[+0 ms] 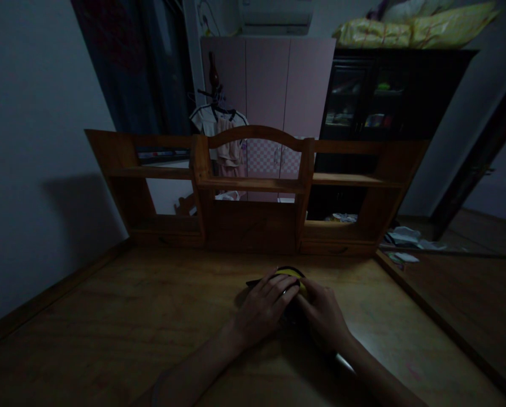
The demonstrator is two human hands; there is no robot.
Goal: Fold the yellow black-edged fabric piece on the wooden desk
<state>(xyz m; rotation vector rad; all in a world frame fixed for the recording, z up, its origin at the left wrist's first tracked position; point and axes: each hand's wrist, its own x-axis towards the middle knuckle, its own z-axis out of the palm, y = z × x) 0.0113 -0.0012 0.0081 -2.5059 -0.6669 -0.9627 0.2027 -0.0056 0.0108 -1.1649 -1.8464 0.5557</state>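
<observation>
A rounded yellow and black object [290, 272] rests on or just above the wooden desk, mostly covered by my hands; its kind cannot be made out in the dim light. My left hand [267, 302] lies over its left side with the fingers curled across the top. A dark pointed part [252, 282] juts out to the left behind those fingers. From the right, my right hand [324, 311] grips the object, its fingers meeting the left ones. Below my right wrist shows a shiny silvery strip [344, 363]; whether it belongs to the object is unclear.
The wooden desk [130, 316] has a raised edge on the right and a wall [33, 169] on the left. A wooden shelf unit [253, 183] spans its back. Beyond stand a pink wardrobe [266, 85], hanging clothes [225, 135] and a dark cabinet [409, 93].
</observation>
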